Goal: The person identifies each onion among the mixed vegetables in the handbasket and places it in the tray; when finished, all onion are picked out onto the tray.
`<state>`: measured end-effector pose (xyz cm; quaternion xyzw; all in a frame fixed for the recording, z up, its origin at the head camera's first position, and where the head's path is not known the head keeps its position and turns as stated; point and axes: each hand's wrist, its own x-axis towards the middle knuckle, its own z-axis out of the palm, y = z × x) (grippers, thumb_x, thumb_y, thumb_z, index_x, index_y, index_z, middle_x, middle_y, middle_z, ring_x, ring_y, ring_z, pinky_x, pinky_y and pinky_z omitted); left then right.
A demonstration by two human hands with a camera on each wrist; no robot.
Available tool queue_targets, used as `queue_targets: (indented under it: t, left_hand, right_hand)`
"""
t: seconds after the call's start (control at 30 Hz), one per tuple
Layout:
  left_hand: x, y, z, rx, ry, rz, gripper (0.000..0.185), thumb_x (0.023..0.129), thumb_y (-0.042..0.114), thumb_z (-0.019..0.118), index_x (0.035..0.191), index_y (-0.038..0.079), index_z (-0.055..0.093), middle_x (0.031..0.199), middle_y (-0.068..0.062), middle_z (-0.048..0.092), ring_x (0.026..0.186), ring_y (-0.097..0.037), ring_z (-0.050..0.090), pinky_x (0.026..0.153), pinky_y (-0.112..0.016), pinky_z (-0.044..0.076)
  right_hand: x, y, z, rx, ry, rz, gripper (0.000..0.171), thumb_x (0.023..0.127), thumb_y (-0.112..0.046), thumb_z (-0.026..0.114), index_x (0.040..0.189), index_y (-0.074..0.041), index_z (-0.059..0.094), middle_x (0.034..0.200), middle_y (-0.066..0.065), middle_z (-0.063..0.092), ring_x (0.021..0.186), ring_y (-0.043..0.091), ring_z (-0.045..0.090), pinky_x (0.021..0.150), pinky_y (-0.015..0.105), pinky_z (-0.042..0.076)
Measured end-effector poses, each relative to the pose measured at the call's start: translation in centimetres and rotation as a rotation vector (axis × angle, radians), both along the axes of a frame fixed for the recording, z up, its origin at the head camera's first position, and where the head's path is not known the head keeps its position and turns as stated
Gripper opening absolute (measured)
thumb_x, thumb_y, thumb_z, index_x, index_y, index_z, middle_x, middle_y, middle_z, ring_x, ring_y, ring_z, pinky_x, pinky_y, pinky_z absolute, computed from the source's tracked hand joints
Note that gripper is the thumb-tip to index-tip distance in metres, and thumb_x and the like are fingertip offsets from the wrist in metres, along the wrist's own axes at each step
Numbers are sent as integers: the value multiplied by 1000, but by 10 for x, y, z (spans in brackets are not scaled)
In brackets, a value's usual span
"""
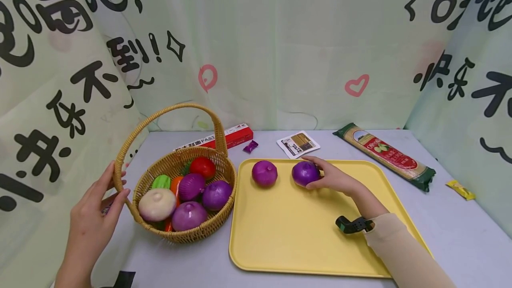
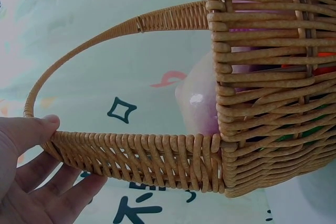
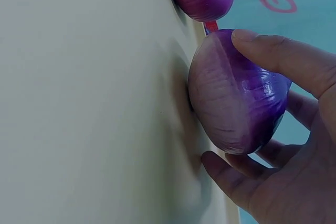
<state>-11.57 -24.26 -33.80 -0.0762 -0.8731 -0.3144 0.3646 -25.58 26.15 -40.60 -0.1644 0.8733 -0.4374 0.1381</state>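
While the right hand (image 1: 335, 178) curls around a purple onion (image 1: 305, 173) on the far part of the yellow tray (image 1: 280, 243), a second onion (image 1: 264, 173) sits just left; the left hand (image 1: 94, 214) grips the basket (image 1: 208, 228) rim.

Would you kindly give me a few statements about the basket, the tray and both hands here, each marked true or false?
1. The right hand holds a purple onion on the yellow plastic tray. True.
2. The left hand grips the long pasta packet. False: it holds the woven wicker basket at its rim.
3. Two purple onions lie on the tray; the second purple onion is untouched. True.
4. The basket is empty. False: it holds a white onion, purple onions and other vegetables.
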Motion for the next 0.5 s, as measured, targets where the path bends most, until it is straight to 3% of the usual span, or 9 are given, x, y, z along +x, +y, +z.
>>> queue_targets:
  t: [0.5]
  left_hand:
    - [0,0,0,-3,-10,9,81,76,-10,70,144,20,40,111,-23,62,100,29,35,76,10,32]
  right_hand:
    - [0,7,1,-18,-6,-14,85,79,-26,75,148,-15,26,150,22,29,137,45,26,105,60,38]
